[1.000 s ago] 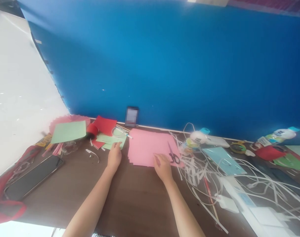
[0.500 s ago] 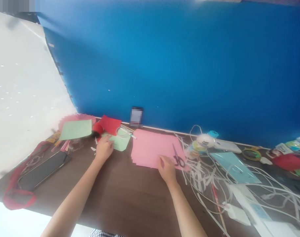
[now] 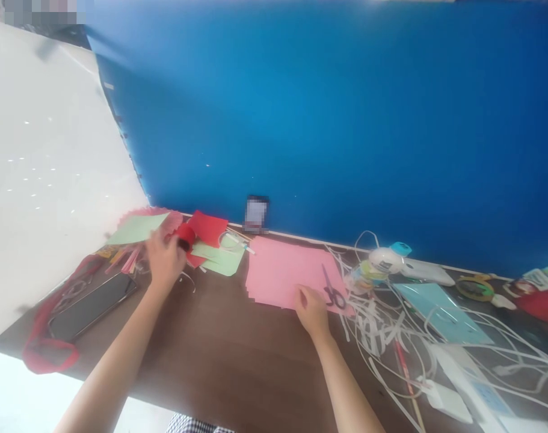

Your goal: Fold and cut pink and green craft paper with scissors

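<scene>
A craft desk: coloured paper sheets (image 3: 285,273), scissors (image 3: 332,291), paper strips (image 3: 382,325), blue partition (image 3: 328,120) behind.

left hand (image 3: 164,260) moved leftward from green paper (image 3: 223,258) to red roll (image 3: 184,236)

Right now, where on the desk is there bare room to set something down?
The bare brown desk between the forearms, on the near side of the pink paper, is free. A narrow strip lies between the phone and the left hand. Crowded: white strips and cables right of the right hand; coloured papers beyond the left.
</scene>
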`<move>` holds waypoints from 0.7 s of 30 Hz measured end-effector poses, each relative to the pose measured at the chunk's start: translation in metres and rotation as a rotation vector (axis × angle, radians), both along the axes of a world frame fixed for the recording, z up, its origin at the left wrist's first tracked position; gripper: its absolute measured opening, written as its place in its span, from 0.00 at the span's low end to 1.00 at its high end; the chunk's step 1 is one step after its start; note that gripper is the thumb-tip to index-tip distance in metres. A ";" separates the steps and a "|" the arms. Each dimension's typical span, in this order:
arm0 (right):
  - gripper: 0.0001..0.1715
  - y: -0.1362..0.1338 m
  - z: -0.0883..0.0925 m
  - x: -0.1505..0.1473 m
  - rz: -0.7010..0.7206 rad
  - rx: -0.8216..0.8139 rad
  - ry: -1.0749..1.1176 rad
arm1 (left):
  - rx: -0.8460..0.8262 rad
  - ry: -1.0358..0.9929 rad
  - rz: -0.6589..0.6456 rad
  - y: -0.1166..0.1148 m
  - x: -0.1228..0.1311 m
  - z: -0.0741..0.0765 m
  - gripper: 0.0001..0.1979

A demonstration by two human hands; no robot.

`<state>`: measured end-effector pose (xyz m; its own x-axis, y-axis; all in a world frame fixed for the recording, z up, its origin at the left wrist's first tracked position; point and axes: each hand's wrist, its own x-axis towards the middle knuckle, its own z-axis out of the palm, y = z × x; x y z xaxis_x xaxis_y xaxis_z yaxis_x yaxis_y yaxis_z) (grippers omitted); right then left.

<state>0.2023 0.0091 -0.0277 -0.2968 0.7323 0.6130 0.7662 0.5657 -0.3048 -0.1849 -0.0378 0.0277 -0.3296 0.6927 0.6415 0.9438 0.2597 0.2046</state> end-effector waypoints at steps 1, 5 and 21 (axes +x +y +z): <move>0.14 0.000 -0.001 0.000 -0.002 -0.006 0.001 | -0.064 0.054 -0.135 0.004 0.008 -0.004 0.17; 0.14 0.001 -0.002 0.002 -0.015 -0.017 0.022 | -0.251 0.168 -0.486 0.023 0.030 -0.022 0.12; 0.14 -0.002 0.001 0.000 -0.022 -0.044 0.050 | 0.117 -0.666 -0.230 0.048 -0.005 0.034 0.15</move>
<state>0.2027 0.0074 -0.0264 -0.2498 0.7649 0.5937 0.7614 0.5340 -0.3676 -0.1898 0.0099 0.0618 -0.5315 0.7304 0.4291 0.6364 0.0100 0.7713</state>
